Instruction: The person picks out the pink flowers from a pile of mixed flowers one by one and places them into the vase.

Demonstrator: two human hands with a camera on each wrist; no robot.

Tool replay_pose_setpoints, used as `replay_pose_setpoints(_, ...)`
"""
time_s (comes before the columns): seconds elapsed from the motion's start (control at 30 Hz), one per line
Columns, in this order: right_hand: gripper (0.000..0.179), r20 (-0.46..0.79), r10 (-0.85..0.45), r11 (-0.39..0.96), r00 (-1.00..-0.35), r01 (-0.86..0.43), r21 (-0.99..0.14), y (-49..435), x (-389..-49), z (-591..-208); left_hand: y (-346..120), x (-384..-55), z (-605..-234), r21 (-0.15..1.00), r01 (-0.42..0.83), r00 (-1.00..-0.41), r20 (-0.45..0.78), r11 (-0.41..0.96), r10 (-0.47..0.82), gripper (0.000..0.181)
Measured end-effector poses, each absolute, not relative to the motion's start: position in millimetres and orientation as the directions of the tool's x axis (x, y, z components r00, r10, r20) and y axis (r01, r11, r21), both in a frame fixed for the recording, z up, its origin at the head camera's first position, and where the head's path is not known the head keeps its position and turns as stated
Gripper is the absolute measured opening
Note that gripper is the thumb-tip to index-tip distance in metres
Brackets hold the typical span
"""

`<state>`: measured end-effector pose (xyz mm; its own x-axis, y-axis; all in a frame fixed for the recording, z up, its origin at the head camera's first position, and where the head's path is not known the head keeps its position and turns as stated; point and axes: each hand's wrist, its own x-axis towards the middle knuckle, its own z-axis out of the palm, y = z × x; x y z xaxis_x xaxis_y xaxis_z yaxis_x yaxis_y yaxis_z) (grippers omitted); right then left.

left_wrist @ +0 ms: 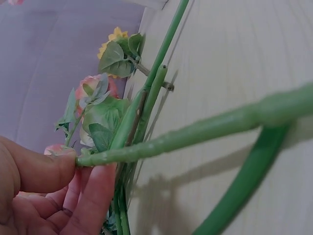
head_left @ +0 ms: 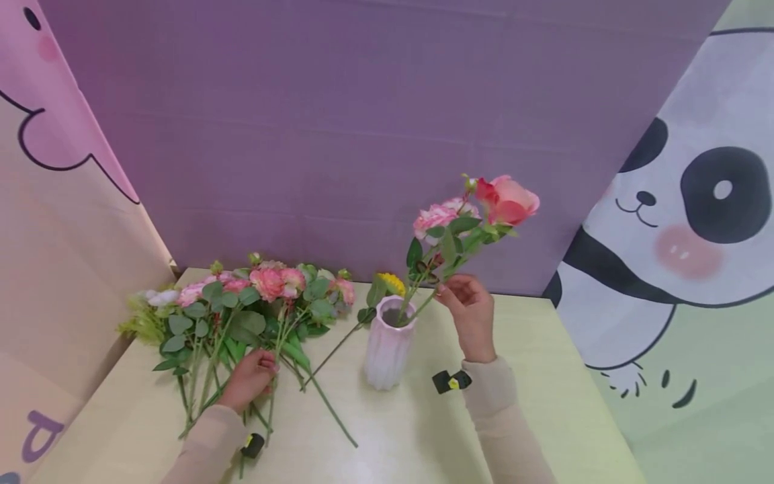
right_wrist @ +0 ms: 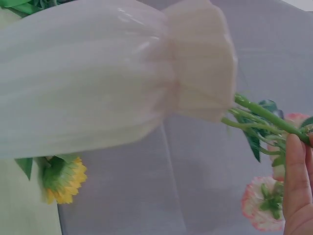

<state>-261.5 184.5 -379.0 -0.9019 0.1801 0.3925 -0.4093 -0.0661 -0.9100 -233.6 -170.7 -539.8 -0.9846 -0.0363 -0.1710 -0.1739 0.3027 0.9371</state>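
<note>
A fluted pink-and-white vase (head_left: 388,356) stands upright on the table, with flower stems leaning right out of its mouth. My right hand (head_left: 474,319) is just above the rim, pinching a green stem (right_wrist: 266,115) of these flowers. Above the fingers are a large coral bloom (head_left: 510,200) and smaller pink-and-white blooms (head_left: 437,218). Over on the left, my left hand (head_left: 250,380) reaches into a pile of artificial flowers (head_left: 242,323). Thumb and fingers there pinch a thin green stem (left_wrist: 186,139), whose bloom is out of the left wrist view.
Behind the vase lies a yellow sunflower (head_left: 394,283), its stem angled toward the pile. Loose stem ends (head_left: 338,420) stick out over the table (head_left: 544,383) in front. A purple backdrop (head_left: 338,134) rises at the table's back edge, and a panda-print wall hanging (head_left: 647,269) is on the right.
</note>
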Motion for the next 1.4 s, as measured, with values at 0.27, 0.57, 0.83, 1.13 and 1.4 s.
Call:
replay_pose_setpoints(0.27, 0.019, 0.352, 0.142, -0.033, -0.925, -0.360, -0.933, 178.4, -266.8, -390.4, -168.4, -230.6, -538.6, 0.947, -0.156, -0.988, -0.150, 0.281, -0.044, 0.022)
replay_pose_setpoints(0.57, 0.017, 0.362, 0.113, 0.035, -0.925, -0.360, -0.932, 174.4, -268.7, -397.1, -166.9, -230.4, -537.8, 0.943, -0.157, -0.988, -0.151, 0.293, -0.042, 0.021)
replay_pose_setpoints(0.83, 0.013, 0.445, 0.063, 0.110, -0.893, -0.437, -0.893, 169.7, -270.6, -403.3, -165.8, -230.4, -537.7, 0.944, -0.154, -0.988, -0.149, 0.291, -0.040, 0.020)
replay_pose_setpoints(1.13, 0.012, 0.407, 0.045, 0.222, -0.912, -0.388, -0.895, 158.0, -258.8, -384.9, -165.8, -230.7, -540.6, 0.947, -0.136, -0.991, -0.132, 0.290, -0.035, 0.021)
replay_pose_setpoints(1.4, 0.012, 0.436, -0.009, 0.387, -0.900, -0.405, -0.829, 148.0, -249.5, -372.0, -162.9, -230.8, -539.0, 0.947, -0.125, -0.992, -0.121, 0.297, -0.033, 0.021)
